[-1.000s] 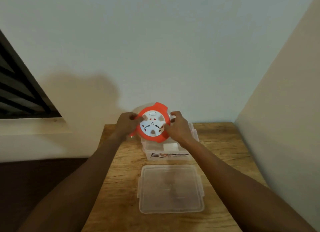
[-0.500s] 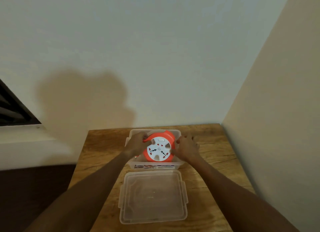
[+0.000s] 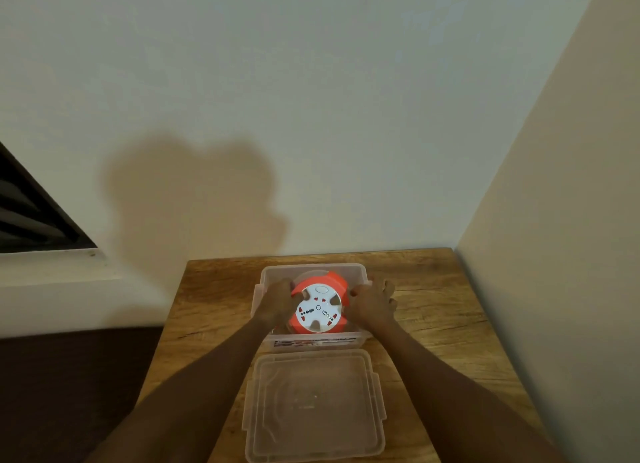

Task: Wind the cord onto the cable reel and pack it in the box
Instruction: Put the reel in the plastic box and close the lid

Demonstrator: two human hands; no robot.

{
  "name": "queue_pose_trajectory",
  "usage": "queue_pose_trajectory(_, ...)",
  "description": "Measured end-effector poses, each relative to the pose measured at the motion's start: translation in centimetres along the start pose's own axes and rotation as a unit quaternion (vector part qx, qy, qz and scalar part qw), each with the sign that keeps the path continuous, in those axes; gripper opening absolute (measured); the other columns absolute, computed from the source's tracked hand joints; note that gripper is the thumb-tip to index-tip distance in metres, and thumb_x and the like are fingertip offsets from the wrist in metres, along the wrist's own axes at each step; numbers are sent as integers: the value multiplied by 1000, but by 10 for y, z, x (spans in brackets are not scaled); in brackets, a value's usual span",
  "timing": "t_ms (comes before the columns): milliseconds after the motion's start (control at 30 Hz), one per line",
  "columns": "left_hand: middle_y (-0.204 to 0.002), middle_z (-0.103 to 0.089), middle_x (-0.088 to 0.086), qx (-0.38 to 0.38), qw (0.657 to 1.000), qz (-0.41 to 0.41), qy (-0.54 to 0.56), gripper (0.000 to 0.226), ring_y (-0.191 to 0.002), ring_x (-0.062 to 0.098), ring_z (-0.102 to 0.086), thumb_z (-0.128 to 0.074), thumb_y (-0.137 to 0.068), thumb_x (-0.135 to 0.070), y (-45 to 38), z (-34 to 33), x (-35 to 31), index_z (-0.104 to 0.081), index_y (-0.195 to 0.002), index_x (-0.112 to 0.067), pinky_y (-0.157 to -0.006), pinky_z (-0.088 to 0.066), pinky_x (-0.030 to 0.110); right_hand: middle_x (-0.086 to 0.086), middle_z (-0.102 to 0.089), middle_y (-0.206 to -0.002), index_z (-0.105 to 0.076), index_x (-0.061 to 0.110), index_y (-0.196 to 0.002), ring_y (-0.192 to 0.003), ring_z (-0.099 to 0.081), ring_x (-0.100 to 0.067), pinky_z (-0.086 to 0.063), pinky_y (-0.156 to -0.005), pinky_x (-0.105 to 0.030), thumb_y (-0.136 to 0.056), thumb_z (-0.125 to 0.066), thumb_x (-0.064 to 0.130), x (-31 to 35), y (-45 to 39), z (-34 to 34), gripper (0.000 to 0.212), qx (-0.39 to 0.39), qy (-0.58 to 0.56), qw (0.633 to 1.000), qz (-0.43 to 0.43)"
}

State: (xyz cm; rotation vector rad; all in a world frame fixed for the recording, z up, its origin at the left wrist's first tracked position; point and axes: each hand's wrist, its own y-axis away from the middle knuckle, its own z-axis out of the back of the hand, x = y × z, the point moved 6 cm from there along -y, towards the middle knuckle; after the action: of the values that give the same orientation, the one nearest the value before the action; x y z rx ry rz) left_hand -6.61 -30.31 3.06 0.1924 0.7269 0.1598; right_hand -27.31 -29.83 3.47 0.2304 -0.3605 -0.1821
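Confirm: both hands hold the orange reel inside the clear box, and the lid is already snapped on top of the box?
Not quite. In the head view the lid lies flat on the table, in front of the box; the rest holds.

The scene is dimly and warmly lit from behind, a soft shadow [image 3: 194, 206] being cast on the wall [image 3: 346, 82] above the surface [image 3: 433, 310], with overall softness and wide-angle bending.

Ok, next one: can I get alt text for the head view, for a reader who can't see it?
Two hands lower an orange and white cable reel into a clear plastic box on a wooden table, the left hand and right hand gripping its sides. The box's clear lid lies nearer the camera.
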Motion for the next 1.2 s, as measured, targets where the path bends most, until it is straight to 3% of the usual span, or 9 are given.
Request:
queue_pose_trajectory(200, -123, -70, 9, -38, 999, -25, 13, 32, -102, 23, -69, -70, -95, -24, 5, 2, -5, -59, -123, -14, -65, -53, 16, -11, -30, -151, -60, 31, -122, -141, -17, -36, -27, -109, -57, -83, -65, 51, 4, 9, 4, 44, -28, -4, 1000, 13)
queue_pose_trajectory(300, -136, -64, 8, -84, 993, -67, 42, 42, -120, 26, -63, -67, -95, -19, 17, 14, -14, -58, -135, -11, -90, -55, 29, -6, -37, -149, -48, 31, -133, -136, -30, -30, -34, -106, -53, -80, -64, 59, -4, 20, 13, 62, -91, -85, 992, 4)
queue_pose_trajectory(367, -137, -61, 5, -140, 984, -74, 83, 38, -125, 25, -57, -63, -98, -22, 32, 26, -11, -60, -135, -12, -102, -50, 35, -4, -44, -144, -46, 27, -136, -130, -39, -25, -38, -103, -50, -83, -57, 63, -17, 34, 19, 65, -153, -197, 968, -12)
queue_pose_trajectory(500, -106, -61, -2, -278, 955, -32, 102, 15, -99, 19, -58, -65, -97, -26, 60, 42, 23, -64, -108, -16, -80, -51, 31, -4, -59, -118, -54, 15, -122, -94, -56, -14, -46, -64, -25, -98, -52, 35, -59, 79, 10, 31, -181, -486, 843, -146)
queue_pose_trajectory(567, -100, -62, 1, -289, 944, 15, 157, 8, -92, 22, -62, -63, -98, -23, 72, 45, 47, -62, -103, -17, -75, -55, 30, -2, -63, -104, -58, 14, -110, -82, -57, -11, -41, -59, -22, -99, -51, 27, -75, 95, -6, 18, -143, -477, 852, -163)
queue_pose_trajectory(733, -98, -65, 6, -120, 978, 125, 121, 17, -88, 22, -63, -54, -104, -28, 105, 20, 101, -61, -97, -13, -68, -46, 27, 1, -68, -96, -66, 20, -90, -82, -61, -12, -53, -73, -31, -88, -61, 20, -98, 115, -46, 5, -12, -320, 936, -146)
queue_pose_trajectory(833, -92, -69, 6, 5, 983, 170, 62, 23, -80, 21, -67, -60, -101, -31, 130, 3, 123, -66, -92, -10, -71, -58, 35, 6, -71, -79, -71, 21, -78, -73, -65, -11, -55, -66, -27, -87, -61, 18, -94, 126, -51, 14, 38, -280, 953, -109)
queue_pose_trajectory(1000, -94, -74, 14, 71, 980, 173, 71, 17, -78, 27, -72, -58, -98, -13, 152, -2, 111, -74, -94, -6, -59, -58, 31, -4, -72, -72, -74, 11, -75, -70, -68, -23, -56, -56, -32, -87, -57, 10, -96, 139, -47, 21, 76, -346, 922, -153)
queue_pose_trajectory(1200, -98, -79, 5, 121, 962, 152, 193, 17, -85, 20, -77, -70, -89, -3, 168, 10, 81, -79, -97, -16, -73, -65, 36, -19, -71, -74, -75, -1, -77, -56, -58, -23, -49, -53, -31, -86, -60, 6, -124, 154, -9, 19, 90, -439, 879, -161)
